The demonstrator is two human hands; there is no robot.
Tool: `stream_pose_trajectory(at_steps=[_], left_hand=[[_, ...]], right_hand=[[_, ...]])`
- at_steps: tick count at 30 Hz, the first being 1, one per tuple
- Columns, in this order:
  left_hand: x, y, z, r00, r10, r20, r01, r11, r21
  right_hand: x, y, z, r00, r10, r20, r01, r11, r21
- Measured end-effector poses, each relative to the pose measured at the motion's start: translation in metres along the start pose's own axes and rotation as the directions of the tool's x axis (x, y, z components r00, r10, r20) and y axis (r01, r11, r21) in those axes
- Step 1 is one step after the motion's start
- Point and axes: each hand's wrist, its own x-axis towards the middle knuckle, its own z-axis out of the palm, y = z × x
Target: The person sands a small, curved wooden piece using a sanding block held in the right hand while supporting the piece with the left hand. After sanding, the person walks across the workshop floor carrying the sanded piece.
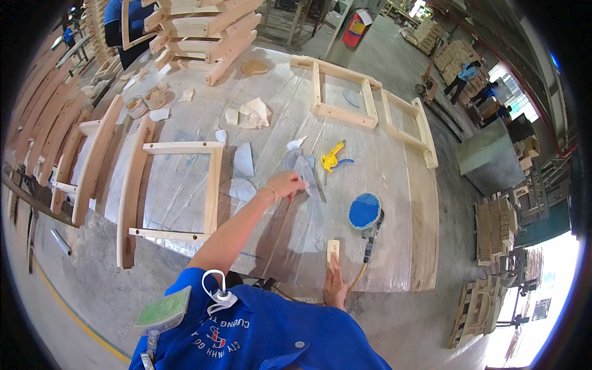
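My left hand (287,186) reaches over the middle of the plastic-covered table (265,160), its fingers closed at the edge of a thin grey sheet (306,169) that looks like sandpaper. My right hand (336,285), close to the table's front edge, grips the lower end of a small pale block (333,251). Right of centre lies a round sander with a blue pad (364,211) facing up, its hose running toward me. Beyond the left hand is a yellow air blow gun (333,155) with a blue part.
Wooden frames lie at the left (176,148) and far right (345,92). Stacked wooden frames (206,37) stand at the back, near a person in blue (114,18). Torn paper pieces (254,113) are scattered across the table. A fire extinguisher (354,29) hangs beyond it.
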Motion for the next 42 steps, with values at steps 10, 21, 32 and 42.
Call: stream_pose_trajectory(at_steps=[10,21,32,42], left_hand=[[-0.044,-0.065,-0.093,0.756,0.133,-0.641,0.237,0.858,0.457],[-0.096,-0.081,-0.078,0.916,0.272,-0.297,0.154,0.443,0.883],[-0.072,0.006,-0.011,1.000,-0.008,-0.009,0.007,0.998,-0.066],[-0.040,-0.019,0.089,0.988,0.123,-0.091,-0.068,0.888,0.455]], right_hand=[[0.040,0.022,0.012,0.986,-0.147,-0.084,0.133,0.979,-0.155],[0.052,0.013,0.023,0.981,-0.080,-0.177,0.050,0.985,-0.167],[0.057,0.019,0.005,0.988,-0.001,-0.153,-0.003,1.000,-0.021],[0.056,-0.001,0.013,0.983,-0.164,-0.086,0.135,0.953,-0.273]])
